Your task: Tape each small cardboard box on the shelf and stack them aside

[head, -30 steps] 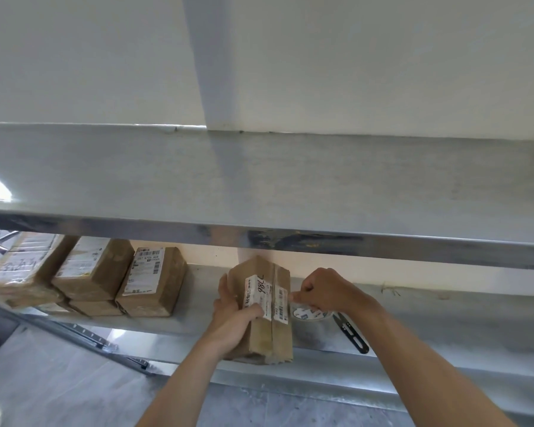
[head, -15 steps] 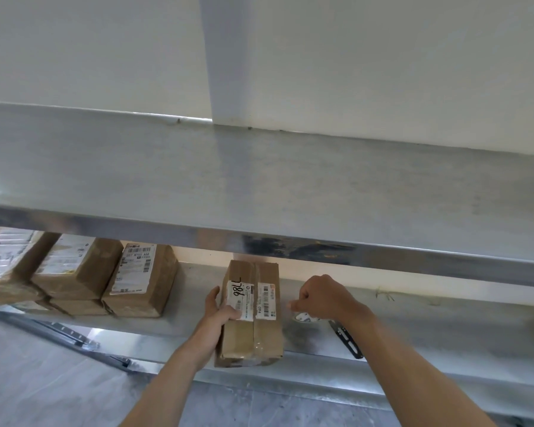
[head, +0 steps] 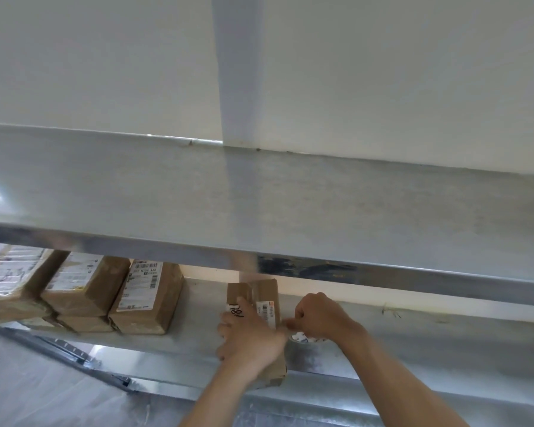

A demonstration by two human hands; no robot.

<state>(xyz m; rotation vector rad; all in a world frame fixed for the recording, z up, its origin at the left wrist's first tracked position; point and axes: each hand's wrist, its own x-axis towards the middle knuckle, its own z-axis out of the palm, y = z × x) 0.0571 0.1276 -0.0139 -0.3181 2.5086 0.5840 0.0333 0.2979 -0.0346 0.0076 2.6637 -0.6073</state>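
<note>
On box (head: 265, 292), left hand (head: 248, 337)

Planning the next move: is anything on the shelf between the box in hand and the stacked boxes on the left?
Nothing visible: the shelf lies bare between the held box and the stacked boxes. The tape roll sits on the opposite side.

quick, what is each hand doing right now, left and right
Left hand: open, lying flat on the cardboard box, pressing it to the shelf.
Right hand: closed, fingertips pinching something small beside the box, probably tape; too small to confirm.
</note>
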